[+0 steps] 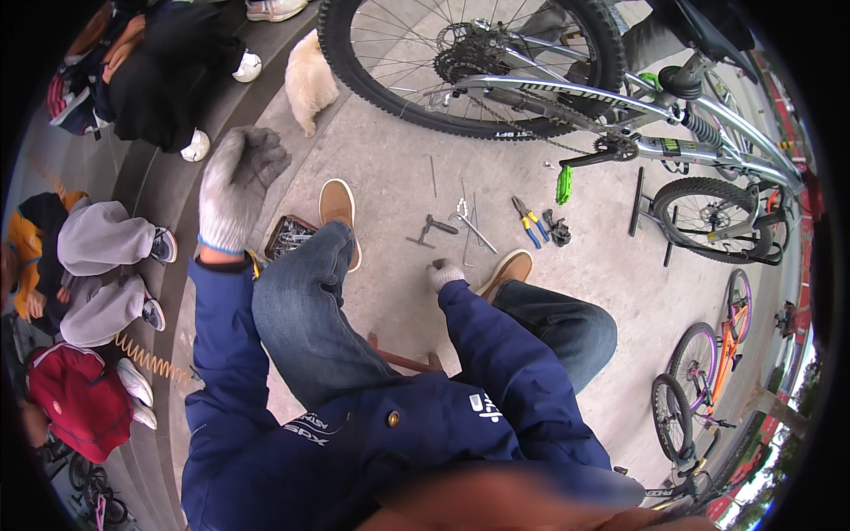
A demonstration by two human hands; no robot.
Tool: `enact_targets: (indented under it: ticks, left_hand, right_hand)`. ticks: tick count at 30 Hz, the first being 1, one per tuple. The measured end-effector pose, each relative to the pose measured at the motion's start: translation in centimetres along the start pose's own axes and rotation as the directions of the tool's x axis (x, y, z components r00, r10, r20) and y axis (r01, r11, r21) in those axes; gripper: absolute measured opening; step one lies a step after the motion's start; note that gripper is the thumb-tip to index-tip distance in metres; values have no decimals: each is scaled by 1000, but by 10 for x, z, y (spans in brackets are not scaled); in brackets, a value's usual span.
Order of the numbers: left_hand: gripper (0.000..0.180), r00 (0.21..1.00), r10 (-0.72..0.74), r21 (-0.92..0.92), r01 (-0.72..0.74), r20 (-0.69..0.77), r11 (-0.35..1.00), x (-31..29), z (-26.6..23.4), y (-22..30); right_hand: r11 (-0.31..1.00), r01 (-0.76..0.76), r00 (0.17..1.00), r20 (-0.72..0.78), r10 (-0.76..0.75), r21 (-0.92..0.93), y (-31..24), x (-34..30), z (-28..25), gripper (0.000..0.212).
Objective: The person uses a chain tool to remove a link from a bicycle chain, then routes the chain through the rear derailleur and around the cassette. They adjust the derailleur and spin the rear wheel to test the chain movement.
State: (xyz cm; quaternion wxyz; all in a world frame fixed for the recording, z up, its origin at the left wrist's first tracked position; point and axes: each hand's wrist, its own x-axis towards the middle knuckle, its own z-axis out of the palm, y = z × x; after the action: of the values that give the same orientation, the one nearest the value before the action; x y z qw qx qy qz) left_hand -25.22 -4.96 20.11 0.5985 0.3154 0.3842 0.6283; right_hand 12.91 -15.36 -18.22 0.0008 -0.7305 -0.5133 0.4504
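My left hand (pixel 239 186) is raised at the left in a white work glove with a grey-coated palm. Its fingers are loosely bent, the hand is open, and nothing shows in it. Below it, beside my shoe, sits a box of small metal parts (pixel 290 237). My right hand (pixel 445 274), also gloved, is closed low between my knees; whether it holds anything is hidden. On the ground just ahead of it lie a T-handled tool (pixel 434 230), a metal wrench-like tool (pixel 474 226), thin rods, yellow-and-blue pliers (pixel 531 221) and a black part (pixel 558 228).
A silver mountain bike (pixel 549 88) with a bright green pedal (pixel 564 186) fills the far side. A light-furred dog (pixel 310 84) is beside its wheel. People sit on steps at the left, near a coiled orange hose (pixel 150 356). More bikes, one orange (pixel 728 350), stand right.
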Motion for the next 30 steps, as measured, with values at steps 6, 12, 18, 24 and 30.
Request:
enact_targets:
  ticks: [6, 12, 18, 24, 30]
  left_hand:
    - [33, 904, -384, 299, 425, -189, 854, 95, -47, -85]
    - [34, 847, -487, 443, 529, -215, 724, 155, -39, -183]
    - [39, 850, -516, 516, 489, -102, 704, 206, -26, -246]
    - [40, 864, -503, 310, 482, -15, 820, 252, -23, -291]
    - [42, 714, -680, 199, 651, 166, 732, 253, -20, -304]
  right_hand:
    - [990, -45, 998, -28, 49, 130, 11, 21, 13, 48]
    - [976, -40, 963, -252, 95, 216, -4, 57, -6, 38]
    - [966, 151, 912, -407, -54, 211, -67, 120, -50, 33]
    - [988, 125, 933, -326, -150, -94, -131, 184, -84, 46]
    - [968, -34, 970, -241, -28, -248, -148, 208, -81, 41]
